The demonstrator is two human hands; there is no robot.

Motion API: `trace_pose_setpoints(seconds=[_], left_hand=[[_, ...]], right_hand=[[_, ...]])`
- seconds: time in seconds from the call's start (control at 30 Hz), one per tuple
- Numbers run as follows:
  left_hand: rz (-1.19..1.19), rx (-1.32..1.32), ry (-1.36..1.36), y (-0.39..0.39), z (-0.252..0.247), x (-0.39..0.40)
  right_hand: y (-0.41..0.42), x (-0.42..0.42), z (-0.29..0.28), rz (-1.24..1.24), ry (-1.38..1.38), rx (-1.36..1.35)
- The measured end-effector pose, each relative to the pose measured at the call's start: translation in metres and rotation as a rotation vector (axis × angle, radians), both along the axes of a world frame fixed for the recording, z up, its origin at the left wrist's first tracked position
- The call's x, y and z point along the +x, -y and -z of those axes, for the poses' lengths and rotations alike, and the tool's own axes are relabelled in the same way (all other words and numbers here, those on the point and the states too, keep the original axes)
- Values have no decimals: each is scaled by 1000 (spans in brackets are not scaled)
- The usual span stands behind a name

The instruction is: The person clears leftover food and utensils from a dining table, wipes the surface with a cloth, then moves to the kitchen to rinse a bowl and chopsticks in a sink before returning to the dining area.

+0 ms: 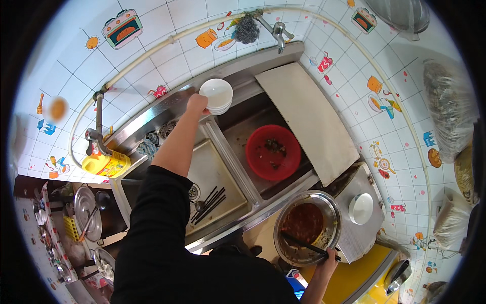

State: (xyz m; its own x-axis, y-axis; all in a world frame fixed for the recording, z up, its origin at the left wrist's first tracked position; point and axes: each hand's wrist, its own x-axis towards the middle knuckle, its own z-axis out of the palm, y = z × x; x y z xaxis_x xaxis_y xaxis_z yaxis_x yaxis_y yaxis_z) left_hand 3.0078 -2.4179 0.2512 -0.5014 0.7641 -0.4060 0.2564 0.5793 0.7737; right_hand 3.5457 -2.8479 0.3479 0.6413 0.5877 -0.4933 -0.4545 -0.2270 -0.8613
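Note:
My left hand [197, 103] grips a small stack of white bowls [216, 93] at the sink's back ledge; whether they also rest on it, I cannot tell. At the lower right my right hand [327, 262] clasps the rim of a steel basin [280, 243] along with dark chopsticks [303, 245]. Reddish-brown sauce [303, 220] covers the basin's bottom, and the chopsticks lean into it. In the right sink compartment sits a red plastic bowl [262, 163] with dark food scraps inside. Several dark chopsticks [210, 205] and what looks like a spoon lie in the left compartment.
A pale board [311, 121] covers part of the right compartment. One white bowl [360, 209] rests on the metal surface at right. Two taps, the left [98, 133] and the right [280, 34], project over the sink. A yellow jug [108, 164] and cloths [149, 145] sit at left.

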Motion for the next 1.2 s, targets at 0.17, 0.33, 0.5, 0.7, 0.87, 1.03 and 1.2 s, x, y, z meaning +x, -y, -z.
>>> trace_pose_setpoints(seconds=[0.17,0.33,0.5,0.7,0.87,1.03,1.2], left_hand=[[231,13,-241,1,33,-55],[-15,94,110,16,22,-33],[69,189,-90,86,-45,6],[617,-15,591,292,-94,85],[505,-43,817,410,-102,92],[233,145,720,546,-105,90],[-183,258,586,695,-102,102]], right_hand=[[-17,1,2,-92,-4,-86],[-28,6,25,-149,0,-27],[-60,-26,2,-315,2,-36],[-93,-43,21,-613,51,26],[-103,-83,3,-939,47,134],[-75,-135,0,-1284,155,183],[-7,-186,-15,-1515,358,295]])
